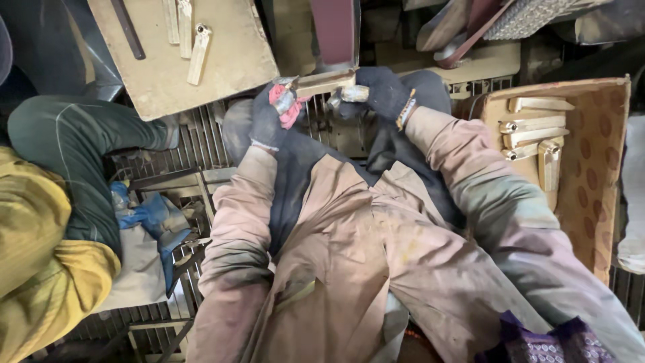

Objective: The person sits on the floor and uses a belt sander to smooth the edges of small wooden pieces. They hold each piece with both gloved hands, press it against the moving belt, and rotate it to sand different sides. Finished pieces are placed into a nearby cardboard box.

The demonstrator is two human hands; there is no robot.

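Together, both hands (322,101) grip brass piece (326,84).

A metal grate floor (201,144) is seen under everything. At its upper left, a dusty board (222,60) is laid, with pale metal handles (199,54) and a dark rod (127,28) on it. At the right edge, a cardboard box (598,161) is set, with similar handles (537,124) stacked inside. Blue cloth (153,218) is left at the lower left.

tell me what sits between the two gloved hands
In the head view, a pale metal bar spans between the left hand and the right hand, both gripping it.
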